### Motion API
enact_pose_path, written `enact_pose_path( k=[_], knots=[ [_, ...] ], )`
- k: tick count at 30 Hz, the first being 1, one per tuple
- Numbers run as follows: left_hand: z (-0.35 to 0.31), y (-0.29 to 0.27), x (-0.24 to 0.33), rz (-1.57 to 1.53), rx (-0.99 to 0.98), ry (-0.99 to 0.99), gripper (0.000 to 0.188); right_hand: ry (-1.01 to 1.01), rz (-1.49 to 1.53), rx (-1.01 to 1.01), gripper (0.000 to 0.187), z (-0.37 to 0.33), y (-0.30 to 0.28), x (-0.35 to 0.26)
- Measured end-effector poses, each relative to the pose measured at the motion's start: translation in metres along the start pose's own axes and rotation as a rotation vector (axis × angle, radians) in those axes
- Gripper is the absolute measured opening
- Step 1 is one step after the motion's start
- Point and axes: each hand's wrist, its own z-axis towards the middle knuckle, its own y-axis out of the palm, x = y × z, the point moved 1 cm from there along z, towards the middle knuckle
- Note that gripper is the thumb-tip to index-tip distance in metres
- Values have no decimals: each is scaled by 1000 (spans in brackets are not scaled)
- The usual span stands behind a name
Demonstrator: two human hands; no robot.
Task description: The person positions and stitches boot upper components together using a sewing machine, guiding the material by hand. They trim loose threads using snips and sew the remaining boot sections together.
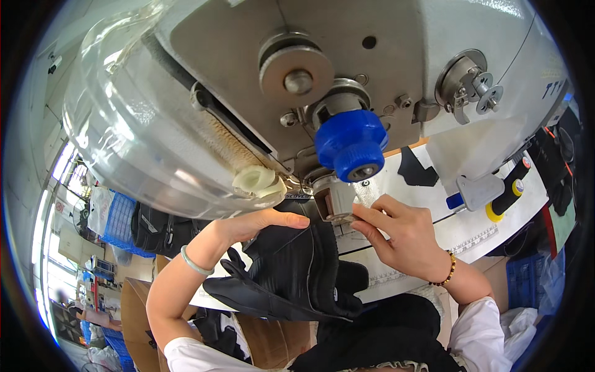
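A sewing machine [217, 28] with a grey metal face fills the upper view. Below its blue knob [351, 146] sits a small metal housing [331, 197]. My left hand [260, 223] grips the upper edge of a black sewn piece [291, 266], thumb stretched over it; its other fingers are hidden. The piece hangs in folds over the table's near edge. Beside the metal housing, my right hand [396, 235] is closed in a pinch, thumb and forefinger at the housing's lower right edge. What lies between those fingertips is too small to make out.
A clear plastic cover [118, 124] bulges at the upper left. On the white table [396, 260] are a ruler strip [434, 255], a black cut piece [415, 168] and a black-and-yellow thread spool [505, 195]. A cardboard box [136, 310] stands lower left; blue crates [121, 220] flank the area.
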Motion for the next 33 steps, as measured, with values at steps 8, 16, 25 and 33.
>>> enact_pose_path(
  k=[8,16,25,33],
  knots=[
    [12,-14,-20,163,58,39,43,5,-21,-26,15,0,7,-1],
    [11,-13,-19,213,39,79,39,-241,-378,40,36,-5,11,-8],
    [7,-6,-8,169,34,102,40,-206,-207,-55,37,3,2,3],
    [6,-2,-4,84,23,140,42,-35,-34,-20,13,3,-5,2]
  ],
)
